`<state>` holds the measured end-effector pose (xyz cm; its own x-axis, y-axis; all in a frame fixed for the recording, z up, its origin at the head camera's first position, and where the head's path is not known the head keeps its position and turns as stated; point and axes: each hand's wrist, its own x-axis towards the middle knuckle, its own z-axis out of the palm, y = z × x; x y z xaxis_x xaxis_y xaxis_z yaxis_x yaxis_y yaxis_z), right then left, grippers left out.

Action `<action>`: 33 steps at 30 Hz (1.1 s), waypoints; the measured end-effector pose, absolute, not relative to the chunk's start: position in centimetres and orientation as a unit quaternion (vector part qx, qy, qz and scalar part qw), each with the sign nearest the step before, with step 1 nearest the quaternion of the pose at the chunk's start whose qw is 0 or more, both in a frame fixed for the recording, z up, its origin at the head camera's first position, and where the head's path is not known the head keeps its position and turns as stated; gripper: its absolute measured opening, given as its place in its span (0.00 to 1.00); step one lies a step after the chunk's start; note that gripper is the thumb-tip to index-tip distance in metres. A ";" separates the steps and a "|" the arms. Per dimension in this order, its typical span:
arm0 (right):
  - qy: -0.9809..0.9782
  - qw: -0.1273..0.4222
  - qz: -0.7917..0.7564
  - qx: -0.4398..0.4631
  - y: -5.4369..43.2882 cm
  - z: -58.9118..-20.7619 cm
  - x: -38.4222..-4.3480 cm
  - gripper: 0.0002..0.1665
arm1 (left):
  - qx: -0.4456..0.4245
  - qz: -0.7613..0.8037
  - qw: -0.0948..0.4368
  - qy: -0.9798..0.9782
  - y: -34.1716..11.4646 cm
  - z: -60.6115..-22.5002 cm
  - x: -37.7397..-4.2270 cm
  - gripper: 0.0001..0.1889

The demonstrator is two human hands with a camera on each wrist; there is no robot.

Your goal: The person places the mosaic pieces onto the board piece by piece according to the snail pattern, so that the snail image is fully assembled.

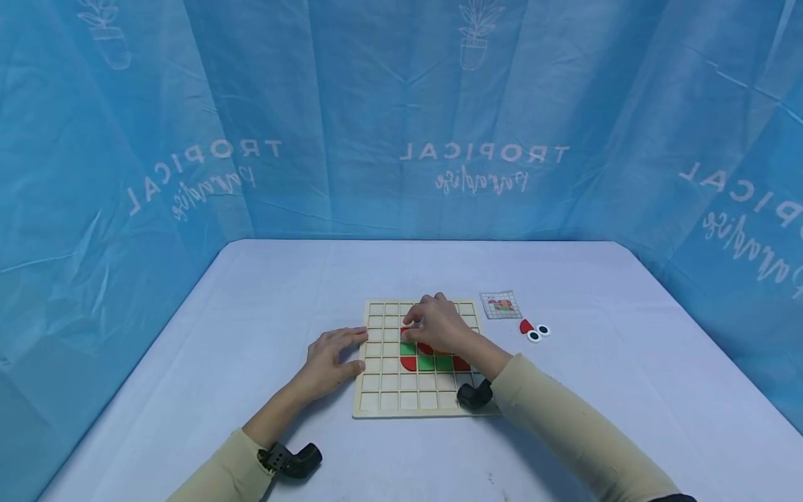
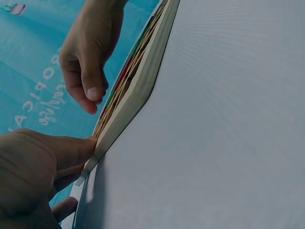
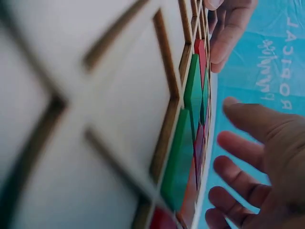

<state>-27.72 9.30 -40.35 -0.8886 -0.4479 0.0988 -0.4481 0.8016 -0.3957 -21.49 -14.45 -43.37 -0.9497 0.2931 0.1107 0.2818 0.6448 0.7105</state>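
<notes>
A pale wooden grid board (image 1: 371,401) lies on the table, with red quarter-round tiles (image 1: 408,364) and green square tiles (image 1: 443,362) set in its middle cells. My left hand (image 1: 330,362) rests at the board's left edge, fingers and thumb touching the rim. Over the tiles reaches my right hand (image 1: 437,325), its fingertips close above the upper left of the coloured group and hiding part of it. The right wrist view shows that hand's fingers (image 3: 248,114) loosely bent and apart, with nothing between them, beside the green tile (image 3: 177,157).
Right of the board lie a small card (image 1: 502,305) with a gridded coloured picture, a red piece (image 1: 525,325) and two round eye pieces (image 1: 534,336). Blue curtains (image 1: 351,104) surround the white table (image 1: 282,279) at the back and sides.
</notes>
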 end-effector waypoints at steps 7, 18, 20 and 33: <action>-0.953 0.019 0.236 0.189 12.3 -39.0 -27.0 0.16 | 0.156 0.391 0.003 0.907 -14.3 -43.3 -21.4 0.25; -0.973 0.058 0.208 0.085 21.4 -40.1 -26.4 0.19 | 0.148 0.396 0.007 0.906 -14.3 -43.2 -21.3 0.25; -0.976 0.052 0.198 0.069 22.8 -40.4 -26.3 0.20 | 0.147 0.397 0.007 0.906 -14.3 -43.2 -21.3 0.26; -0.983 0.025 0.177 0.039 27.2 -41.6 -26.2 0.26 | 0.139 0.395 0.016 0.908 -14.2 -43.0 -21.2 0.26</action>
